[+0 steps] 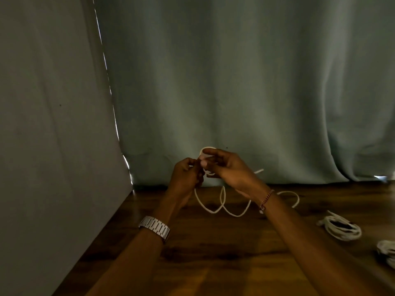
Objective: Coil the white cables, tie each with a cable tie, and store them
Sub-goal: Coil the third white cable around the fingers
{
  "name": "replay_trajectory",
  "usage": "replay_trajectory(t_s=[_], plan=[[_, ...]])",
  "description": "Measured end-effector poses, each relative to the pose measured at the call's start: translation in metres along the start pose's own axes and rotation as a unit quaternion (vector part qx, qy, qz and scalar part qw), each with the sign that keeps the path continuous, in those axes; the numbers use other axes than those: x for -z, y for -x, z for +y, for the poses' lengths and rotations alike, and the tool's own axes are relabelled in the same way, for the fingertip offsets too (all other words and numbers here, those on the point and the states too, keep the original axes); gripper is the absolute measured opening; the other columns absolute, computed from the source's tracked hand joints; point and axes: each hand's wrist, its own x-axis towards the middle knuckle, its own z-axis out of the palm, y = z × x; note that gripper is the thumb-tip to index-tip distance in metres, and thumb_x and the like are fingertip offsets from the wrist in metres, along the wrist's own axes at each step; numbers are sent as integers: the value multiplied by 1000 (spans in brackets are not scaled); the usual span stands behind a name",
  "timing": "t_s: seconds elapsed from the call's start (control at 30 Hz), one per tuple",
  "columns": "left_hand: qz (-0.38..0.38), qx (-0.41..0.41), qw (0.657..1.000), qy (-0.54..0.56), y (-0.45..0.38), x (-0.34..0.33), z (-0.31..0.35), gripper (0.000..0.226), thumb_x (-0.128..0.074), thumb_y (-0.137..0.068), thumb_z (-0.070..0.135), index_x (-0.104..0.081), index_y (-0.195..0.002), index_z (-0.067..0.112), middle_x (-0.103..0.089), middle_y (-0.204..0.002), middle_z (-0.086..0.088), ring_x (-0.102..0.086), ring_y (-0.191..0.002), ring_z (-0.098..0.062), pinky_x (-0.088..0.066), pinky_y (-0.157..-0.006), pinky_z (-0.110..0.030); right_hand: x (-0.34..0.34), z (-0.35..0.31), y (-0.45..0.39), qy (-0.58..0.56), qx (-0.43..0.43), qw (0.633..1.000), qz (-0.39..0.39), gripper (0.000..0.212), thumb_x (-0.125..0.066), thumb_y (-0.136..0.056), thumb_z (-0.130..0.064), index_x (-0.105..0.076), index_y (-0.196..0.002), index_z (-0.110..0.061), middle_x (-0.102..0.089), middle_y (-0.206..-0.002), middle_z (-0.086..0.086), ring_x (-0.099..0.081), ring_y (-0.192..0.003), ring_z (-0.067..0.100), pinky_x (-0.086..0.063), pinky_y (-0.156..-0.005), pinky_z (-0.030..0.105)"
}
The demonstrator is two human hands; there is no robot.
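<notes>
Two hands work a white cable [222, 207] above a dark wooden tabletop [213, 253]. The left hand [188, 175], fingers curled, and the right hand [230, 169], thumb and fingers pinching, hold a small loop raised before a green curtain [235, 82]; the cable's slack trails in curves on the wood below. A coiled white cable [341, 228] lies at near right, another bundle [388, 252] at the edge.

Dark wooden table [213, 253] with loose white cable [226, 212] loops and two coiled bundles [339, 228] at right.
</notes>
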Motion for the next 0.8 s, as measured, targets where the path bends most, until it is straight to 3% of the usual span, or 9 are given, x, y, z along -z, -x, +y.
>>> replay_trajectory(t_s=[0.13,0.23,0.33,0.43,0.5,0.6,0.67,0.73,0.8], plan=[[-28,10,995,95,-1,6,5,17,-62,-97,16,-61,-83,6,-49,-58,-1,-35,-42,-7,-32,-43,-21,12,-5,5,110,32,993,-2,24,-73,-88,-6,-75,-110,-16,-76,-100,-1,-73,-90,13,-60,-77,25],[-24,-17,998,57,-1,7,6,10,-66,-91,2,-57,-90,7,-52,-62,-7,-39,-42,-7,-34,-45,-24,19,-11,8,198,30,980,-11,19,-75,-88,-12,-74,-106,-20,-75,-97,-2,-72,-88,14,-57,-75,22],[-25,-58,998,2,-3,8,9,15,-70,-89,5,-56,-92,11,-55,-67,-12,-42,-48,-11,-36,-47,-26,23,-18,6,274,15,962,-15,21,-76,-86,-11,-74,-105,-19,-72,-95,-6,-67,-83,5,-49,-68,14],[-30,-86,995,-28,-3,5,12,18,-71,-88,6,-55,-94,11,-55,-66,-12,-42,-49,-13,-37,-47,-24,21,-22,2,344,15,939,16,15,-82,-77,-12,-77,-90,-18,-71,-86,-8,-65,-77,1,-44,-65,13],[-16,-97,994,-41,-6,5,14,18,-71,-88,6,-55,-93,12,-55,-59,-4,-43,-47,-11,-38,-46,-23,19,-20,-1,400,21,915,46,8,-81,-78,-11,-77,-84,-15,-71,-82,-2,-66,-72,7,-46,-63,16],[46,-108,993,2,-17,21,18,15,-69,-89,5,-58,-88,14,-53,-54,3,-41,-45,-8,-36,-44,-24,35,-8,-5,481,48,869,105,6,-75,-84,-12,-80,-86,-11,-76,-86,9,-71,-78,22,-55,-72,28],[62,-110,992,-2,-22,34,19,12,-68,-91,6,-59,-89,14,-53,-54,6,-41,-46,-8,-35,-44,-23,50,-3,-5,463,57,880,91,12,-71,-87,-9,-81,-92,-12,-77,-93,7,-68,-80,19,-48,-69,16],[58,-105,992,-24,-21,40,15,6,-65,-93,9,-63,-91,14,-52,-53,8,-42,-48,-8,-37,-45,-22,56,-3,-5,394,68,914,70,16,-70,-90,-8,-79,-102,-15,-76,-95,1,-68,-79,12,-45,-67,7],[60,-99,993,-10,-20,39,9,6,-62,-96,12,-68,-94,13,-50,-53,9,-40,-50,-7,-36,-47,-22,54,-6,-3,290,80,950,90,18,-76,-88,-20,-76,-105,-18,-76,-84,-4,-72,-75,9,-54,-70,14]])
